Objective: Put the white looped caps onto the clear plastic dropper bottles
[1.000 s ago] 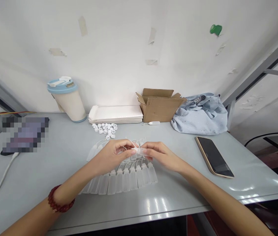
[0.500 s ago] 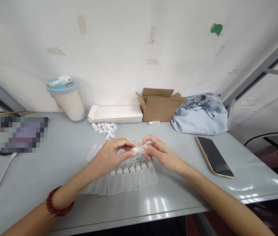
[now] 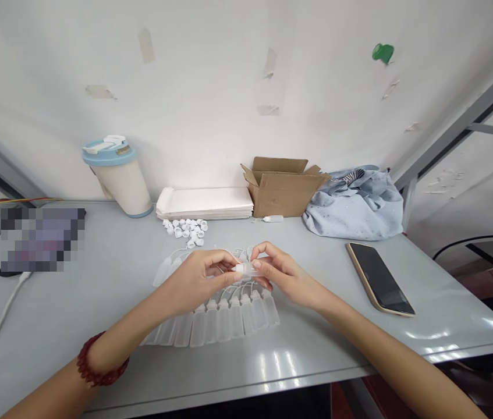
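Observation:
My right hand (image 3: 287, 276) grips a small translucent squeeze bottle (image 3: 254, 269), held nearly level above the table with its top toward the left. The fingertips of my left hand (image 3: 198, 278) are closed around the white cap (image 3: 240, 268) at that top. Below both hands lies a row of similar bottles (image 3: 224, 320), their thin flexible tubes curving away from me. More bottles (image 3: 165, 269) lie behind my left hand, partly hidden by it. Loose white caps (image 3: 187, 227) are heaped just beyond.
Along the wall stand a tumbler with a blue lid (image 3: 117, 174), a stack of white padded envelopes (image 3: 205, 202), an open cardboard box (image 3: 287, 192) and a pale blue cloth bag (image 3: 355, 203). One capped bottle (image 3: 273, 219) lies before the box. A phone (image 3: 379, 278) rests at right.
My left fingers have closed in on the cap and shifted slightly. A thin tube visible above the left fingertips earlier no longer shows there. The right hand keeps hold of the bottle.

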`<state>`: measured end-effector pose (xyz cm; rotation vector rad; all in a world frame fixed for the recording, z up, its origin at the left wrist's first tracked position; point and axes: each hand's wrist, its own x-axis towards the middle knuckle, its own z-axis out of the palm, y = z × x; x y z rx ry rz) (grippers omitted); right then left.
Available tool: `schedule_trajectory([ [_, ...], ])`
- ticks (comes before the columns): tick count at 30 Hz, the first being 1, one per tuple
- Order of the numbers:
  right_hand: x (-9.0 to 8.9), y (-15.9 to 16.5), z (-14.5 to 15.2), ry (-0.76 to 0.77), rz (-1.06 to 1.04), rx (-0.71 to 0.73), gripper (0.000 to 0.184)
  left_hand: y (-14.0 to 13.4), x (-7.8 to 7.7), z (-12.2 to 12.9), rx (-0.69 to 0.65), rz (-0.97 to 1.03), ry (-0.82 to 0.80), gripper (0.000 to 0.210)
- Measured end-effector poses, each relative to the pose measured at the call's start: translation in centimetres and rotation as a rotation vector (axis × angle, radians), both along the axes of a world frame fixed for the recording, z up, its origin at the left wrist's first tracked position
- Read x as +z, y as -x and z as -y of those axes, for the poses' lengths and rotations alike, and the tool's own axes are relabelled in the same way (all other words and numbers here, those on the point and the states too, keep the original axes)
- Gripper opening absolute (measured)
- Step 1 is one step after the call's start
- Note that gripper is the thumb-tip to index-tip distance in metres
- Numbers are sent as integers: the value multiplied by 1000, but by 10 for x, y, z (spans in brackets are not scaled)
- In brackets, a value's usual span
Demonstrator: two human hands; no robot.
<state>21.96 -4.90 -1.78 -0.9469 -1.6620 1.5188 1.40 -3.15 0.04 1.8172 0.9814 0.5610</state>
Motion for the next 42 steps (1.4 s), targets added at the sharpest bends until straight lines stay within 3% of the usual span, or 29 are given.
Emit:
schedule_trajectory([
  [5, 1, -1, 1, 0, -14, 0, 24, 0, 0, 2, 16, 65, -3, 16],
  [12, 2, 0, 3, -9, -26, 12, 22, 1, 0, 0, -48, -49, 65, 45],
  [15, 1, -1, 3, -8, -25, 15, 21, 0, -1, 2, -46, -46, 41, 37],
  [21, 1, -1, -1, -10, -21, 9, 21, -1, 1, 4, -2, -22, -186, 19],
  [28, 1, 0, 1, -24, 6, 2, 24, -1, 1, 3, -49, -46, 25, 38],
  [30, 2, -1, 2, -82, 79, -43, 25, 0, 2, 2, -20, -7, 43, 36],
  [35, 5, -4, 2, -390, 262, -160, 19, 3, 4, -1, -4, 43, 51, 33],
  [38, 4, -4, 1, -461, 281, -180, 18, 2, 0, 0, -3, 30, -75, 29],
  [42, 4, -4, 1, -409, 274, -177, 20, 0, -11, 2, 30, 37, -478, 24],
])
